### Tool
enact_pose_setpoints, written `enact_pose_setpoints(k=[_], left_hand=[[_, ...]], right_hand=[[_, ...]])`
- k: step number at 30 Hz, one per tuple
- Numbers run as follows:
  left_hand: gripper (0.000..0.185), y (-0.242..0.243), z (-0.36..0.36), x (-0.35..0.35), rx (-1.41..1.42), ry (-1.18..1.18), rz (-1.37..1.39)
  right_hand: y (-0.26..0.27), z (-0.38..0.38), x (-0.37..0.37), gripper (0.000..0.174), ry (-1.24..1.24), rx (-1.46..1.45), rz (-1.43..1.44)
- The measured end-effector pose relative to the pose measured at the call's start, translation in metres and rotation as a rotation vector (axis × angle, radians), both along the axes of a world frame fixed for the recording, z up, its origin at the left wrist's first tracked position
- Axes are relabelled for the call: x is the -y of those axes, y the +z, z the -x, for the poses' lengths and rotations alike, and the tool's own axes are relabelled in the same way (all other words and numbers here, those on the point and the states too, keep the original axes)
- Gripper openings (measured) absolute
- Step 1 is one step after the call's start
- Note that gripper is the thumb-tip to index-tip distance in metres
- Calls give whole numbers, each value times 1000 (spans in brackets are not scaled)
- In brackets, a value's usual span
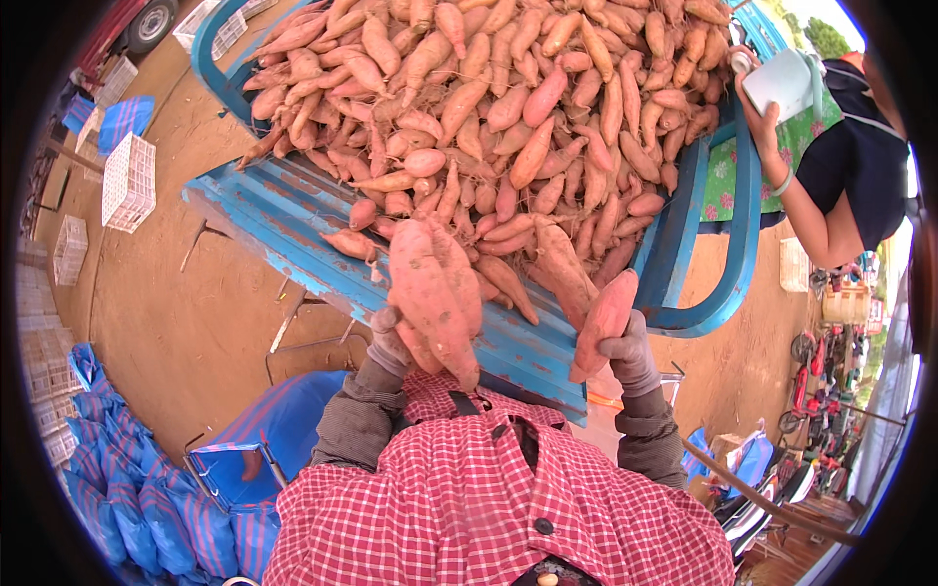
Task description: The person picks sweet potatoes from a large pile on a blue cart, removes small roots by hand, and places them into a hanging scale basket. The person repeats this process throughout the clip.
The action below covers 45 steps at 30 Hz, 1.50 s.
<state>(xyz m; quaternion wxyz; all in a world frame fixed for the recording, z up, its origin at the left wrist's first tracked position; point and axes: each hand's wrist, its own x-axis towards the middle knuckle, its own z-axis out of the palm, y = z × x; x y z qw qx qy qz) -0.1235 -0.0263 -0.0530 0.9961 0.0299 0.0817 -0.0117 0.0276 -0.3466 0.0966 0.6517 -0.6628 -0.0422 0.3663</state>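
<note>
Wearing a grey glove, my left hand [390,340] grips a large clump of sweet potatoes [432,293] in front of my chest. My right hand [632,353], gloved as well, holds a single reddish sweet potato [607,322] by its side. Its upper part lies close to another long sweet potato [563,265]; whether the two touch, I cannot tell. Beyond both hands rises a big heap of sweet potatoes [506,110] with stringy roots. The heap rests on a worn blue metal truck bed, whose ribbed tailgate [271,212] slopes down toward me.
Blue metal rails [746,242] flank the heap. At the right, a person [843,146] holds a pale box-like object [784,86]. On the left are white plastic crates [130,183], filled blue striped sacks [146,505] and an open sack on a metal frame [242,469]. Motorcycles [784,476] stand at right.
</note>
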Motion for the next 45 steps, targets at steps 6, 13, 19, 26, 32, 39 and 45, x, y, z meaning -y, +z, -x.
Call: enact_pose_setpoints(k=[6,13,19,26,32,39,45], left_hand=[[85,71,15,-9,194,131,-70],[87,73,174,-77,292,599,-145],[80,70,343,-66,-92,1530,-523],[72,-10,504,-35,-715,1341,-286],[76,-26,469,-79,-1238,1368,-44],[54,103,207,-164,-952,955,-1259],[46,121,-47,-89,-354,158,-1469]], right_hand=[[45,54,-153,76,375,654,160],[62,133,-297,77,887,728,-281],[60,279,-394,77,1349,572,-364],[20,306,-400,42,1382,154,-334],[-23,151,-341,32,768,226,-165],[-145,-44,-141,31,-445,-45,-1],[-214,-98,-143,47,-610,-285,-92]])
